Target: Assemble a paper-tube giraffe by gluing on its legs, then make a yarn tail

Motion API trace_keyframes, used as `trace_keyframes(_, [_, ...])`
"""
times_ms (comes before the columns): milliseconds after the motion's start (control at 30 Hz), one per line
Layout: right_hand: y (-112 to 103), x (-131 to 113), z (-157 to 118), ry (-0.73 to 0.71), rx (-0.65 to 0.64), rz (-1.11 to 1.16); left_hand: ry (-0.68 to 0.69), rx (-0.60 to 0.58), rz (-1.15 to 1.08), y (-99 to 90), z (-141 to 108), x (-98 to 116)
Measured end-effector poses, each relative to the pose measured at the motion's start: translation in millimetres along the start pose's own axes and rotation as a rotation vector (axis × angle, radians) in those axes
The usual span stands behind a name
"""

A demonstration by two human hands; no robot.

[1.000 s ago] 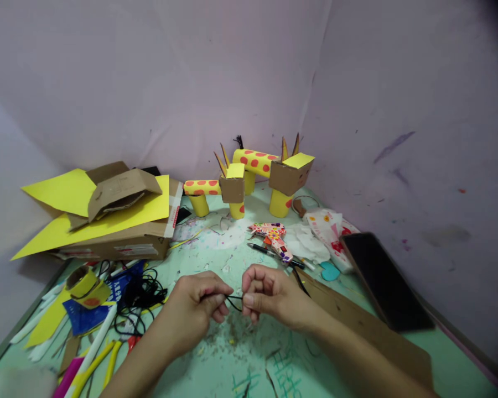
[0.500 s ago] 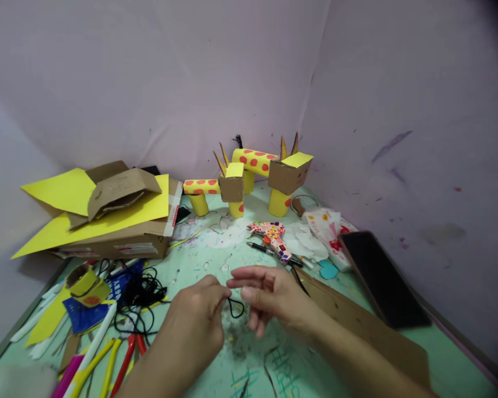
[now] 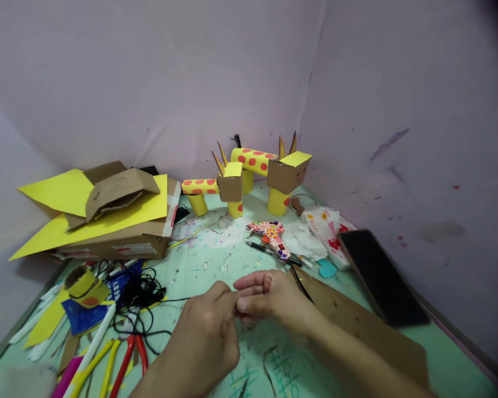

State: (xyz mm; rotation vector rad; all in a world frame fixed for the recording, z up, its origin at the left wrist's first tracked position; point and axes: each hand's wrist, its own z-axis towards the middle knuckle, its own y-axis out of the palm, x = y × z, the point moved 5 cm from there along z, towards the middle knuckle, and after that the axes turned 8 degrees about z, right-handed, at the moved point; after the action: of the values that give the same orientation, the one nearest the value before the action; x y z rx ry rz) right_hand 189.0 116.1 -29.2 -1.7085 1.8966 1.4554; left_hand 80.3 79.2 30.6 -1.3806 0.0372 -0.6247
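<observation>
In the head view, a messy pile of black string (image 3: 146, 288) sits on the left side of the green tabletop (image 3: 207, 251). One strand runs to the left hand (image 3: 209, 323). Its fingers are curled in, right up by the bent fingers of the right hand (image 3: 280, 298). I can't tell if either hand grips string. Two red handles (image 3: 141, 354) lie near the left arm.

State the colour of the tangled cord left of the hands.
The tangled cord is black, clearest in the head view.
</observation>
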Motion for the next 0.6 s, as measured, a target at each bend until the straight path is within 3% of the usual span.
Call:
trace_keyframes(233, [3.2, 2.6, 0.1, 0.014, 0.003, -0.03, 0.034, 0.059, 0.026, -0.8, -0.1, -1.9])
trace_keyframes(367, [4.2, 6.5, 2.5, 0.005, -0.025, -0.063, 0.042, 0.036, 0.03, -2.2, -0.8, -2.1])
trace_keyframes(600, [1.6, 6.6, 3.8, -0.012, -0.047, -0.061, -0.037, 0.081, 0.018, -1.9, 0.3, -5.5])
